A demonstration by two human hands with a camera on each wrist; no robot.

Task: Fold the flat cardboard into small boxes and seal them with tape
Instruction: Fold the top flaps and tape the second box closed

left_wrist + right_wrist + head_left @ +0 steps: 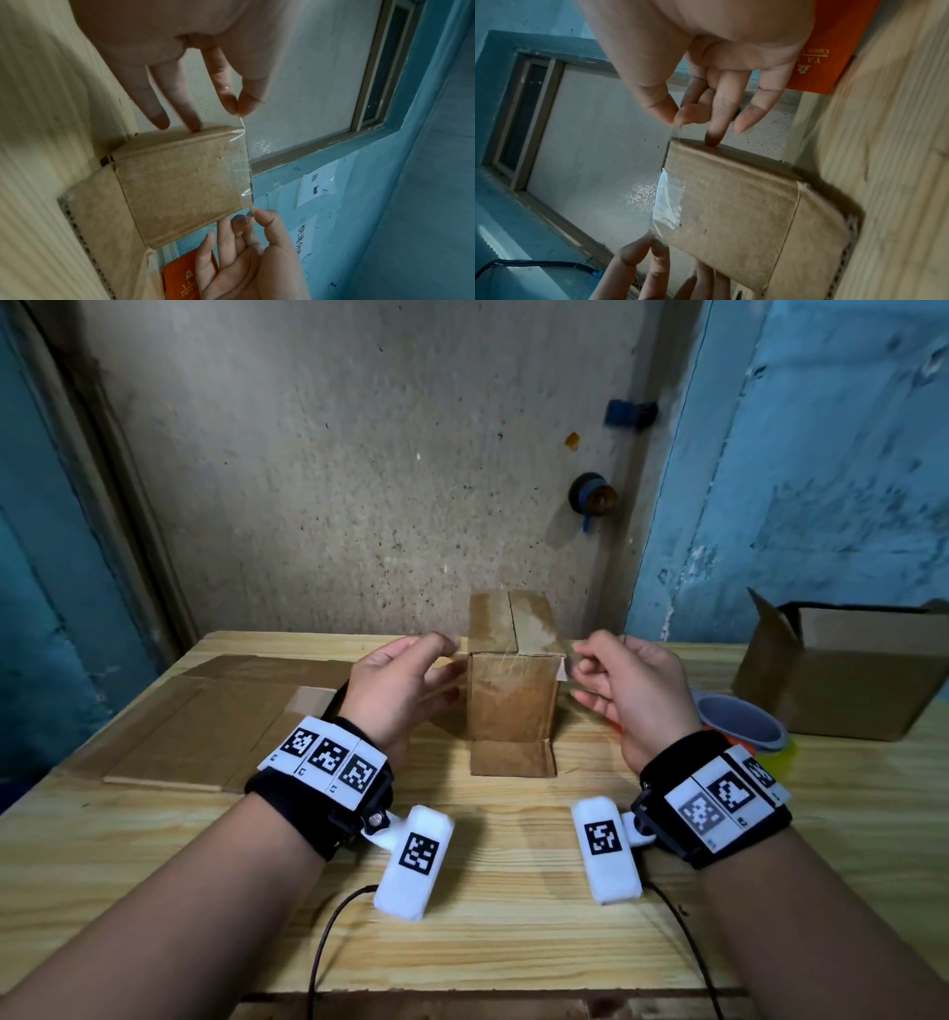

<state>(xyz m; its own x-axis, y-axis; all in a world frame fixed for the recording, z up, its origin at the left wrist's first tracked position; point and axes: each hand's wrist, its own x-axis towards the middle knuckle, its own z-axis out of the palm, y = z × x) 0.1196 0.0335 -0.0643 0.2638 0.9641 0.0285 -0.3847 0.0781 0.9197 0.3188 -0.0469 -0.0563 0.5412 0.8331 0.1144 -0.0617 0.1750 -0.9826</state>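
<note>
Standing upright near the middle of the wooden table (pixel 462 916), the small box (pixel 511 695) has its top flaps closed and 1 bottom flap splayed flat toward the person. A strip of clear tape (pixel 244 162) lies across its top edge, and each end is pinched between thumb and forefinger: the left hand (pixel 405 688) takes 1 end, the right hand (pixel 629 690) the other, while spare fingertips (pixel 191 121) of the left touch the box's side wall. The box looks light, hollow and fairly stiff, so it would likely skid or tip under a sideways pull; bracing its side walls seems wiser than pressing the flaps, which could cave inward. The tape is thin, limp and sticky, already creased near 1 corner, and is best held only by its free ends and kept taut. Flat cardboard (pixel 205 721) waits at the left; an open carton (pixel 842 680) and a tape roll (pixel 739 721) sit at the right.
</note>
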